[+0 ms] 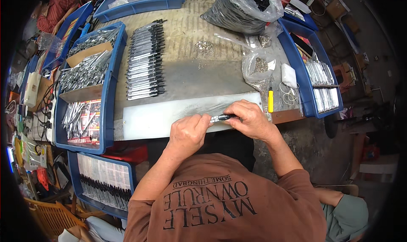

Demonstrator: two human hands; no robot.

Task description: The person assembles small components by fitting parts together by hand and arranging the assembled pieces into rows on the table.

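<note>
My left hand (190,131) and my right hand (250,118) meet over the front edge of a white board (157,118). Between them is a slim silver-and-black piece (220,117), whose exact kind I cannot make out. The fingers of the left are closed round its silver end, partly hiding it. At the black end, the right thumb and fingers pinch it. Behind the board, to the left, lies a neat row of similar silver-and-black pieces (145,64). A yellow-handled tool (270,101) rests just beyond my right hand, by the board's end.
Blue trays of slim metal parts flank the worktable (186,79): a divided tray (109,94) at left, another (311,104) at right. A bulging plastic bag (241,19) stands at the back. Small metal bits (203,49) lie mid-table. Another person's knee (349,214) shows lower right.
</note>
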